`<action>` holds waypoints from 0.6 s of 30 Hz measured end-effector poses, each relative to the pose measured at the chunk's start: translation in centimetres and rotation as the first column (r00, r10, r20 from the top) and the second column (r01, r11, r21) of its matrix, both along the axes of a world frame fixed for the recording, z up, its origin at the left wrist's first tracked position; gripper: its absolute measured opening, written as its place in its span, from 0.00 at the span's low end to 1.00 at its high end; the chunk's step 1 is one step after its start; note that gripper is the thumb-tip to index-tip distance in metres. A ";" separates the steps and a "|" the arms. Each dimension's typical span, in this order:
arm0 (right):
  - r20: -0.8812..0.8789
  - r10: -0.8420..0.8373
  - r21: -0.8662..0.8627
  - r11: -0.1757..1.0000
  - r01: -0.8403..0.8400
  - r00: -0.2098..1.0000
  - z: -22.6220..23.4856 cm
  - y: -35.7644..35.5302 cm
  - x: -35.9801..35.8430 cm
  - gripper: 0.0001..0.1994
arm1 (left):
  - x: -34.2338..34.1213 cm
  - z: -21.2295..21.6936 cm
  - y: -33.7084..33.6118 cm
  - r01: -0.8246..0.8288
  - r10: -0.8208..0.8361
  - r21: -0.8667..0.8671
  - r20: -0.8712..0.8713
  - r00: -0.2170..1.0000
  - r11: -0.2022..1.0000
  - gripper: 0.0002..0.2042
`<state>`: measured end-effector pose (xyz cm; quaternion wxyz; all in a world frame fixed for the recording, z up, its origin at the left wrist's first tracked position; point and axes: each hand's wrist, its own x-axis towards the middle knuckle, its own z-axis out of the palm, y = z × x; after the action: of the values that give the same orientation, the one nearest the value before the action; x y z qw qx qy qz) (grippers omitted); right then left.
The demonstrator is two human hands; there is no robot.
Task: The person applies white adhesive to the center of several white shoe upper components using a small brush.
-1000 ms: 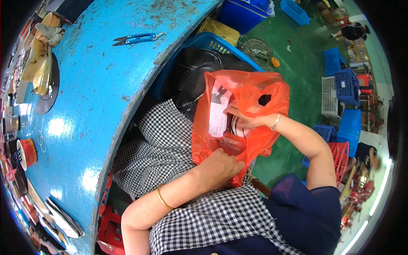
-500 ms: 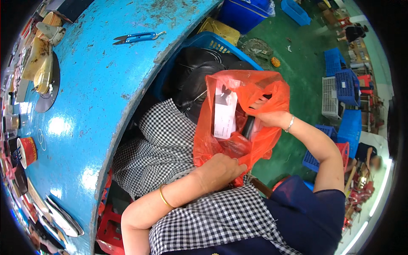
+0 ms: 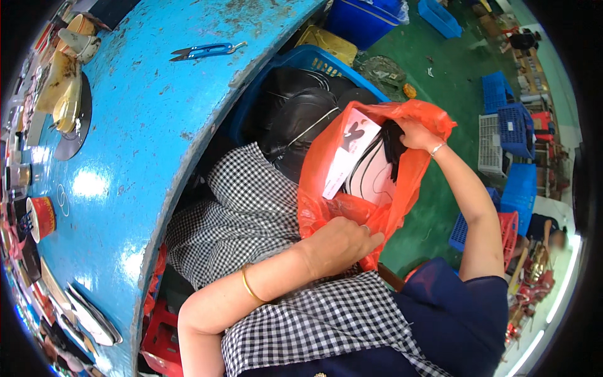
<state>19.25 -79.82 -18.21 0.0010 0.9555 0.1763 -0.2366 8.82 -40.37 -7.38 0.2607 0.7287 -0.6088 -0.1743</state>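
An orange-red plastic bag (image 3: 315, 188) sits with its mouth open above my lap. My left hand (image 3: 342, 246), a gold bangle on its wrist, is closed on the bag's near rim. Inside the far right rim, my right hand (image 3: 419, 134) is closed on a bundle of black strips (image 3: 394, 148); its fingertips are partly hidden. Thin black cords trail from the bundle over a pale pink surface (image 3: 375, 178) in the bag. A white printed card (image 3: 342, 164) with a dark picture leans at the bag's left side.
Left of me is a worn blue table (image 3: 144, 125) with blue thread snips (image 3: 206, 51) and a red tub (image 3: 41, 218). Beyond the bag, a blue basket (image 3: 361, 74) holds black, leather-like pieces (image 3: 304, 122). Crates (image 3: 516, 129) stand on the green floor to the right.
My right hand has moved up and slightly right, and the black strips and cords now show. The bag's mouth is wider and its card tilts more. My left hand shifted slightly right, keeping hold.
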 end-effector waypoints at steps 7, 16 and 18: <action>0.059 -0.565 -0.335 0.766 0.549 0.823 -1.1 9.1 -4.7 0.56 | -0.7 -0.3 -0.5 0.038 -0.039 -0.008 -0.042 0.998 0.999 0.21; 0.032 -0.562 0.602 0.671 0.433 0.826 3.3 4.8 -6.9 0.34 | -1.1 -0.1 0.0 0.068 -0.067 -0.028 0.016 0.998 0.997 0.23; 0.005 -0.543 0.618 0.662 0.424 0.840 4.4 1.7 -6.6 0.34 | -1.1 0.2 0.0 0.072 -0.072 -0.015 0.035 0.997 0.997 0.22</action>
<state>12.62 -78.07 -13.82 -0.3443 0.9361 -0.0209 -0.0690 7.70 -40.41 -7.15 0.2495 0.7070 -0.6406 -0.1660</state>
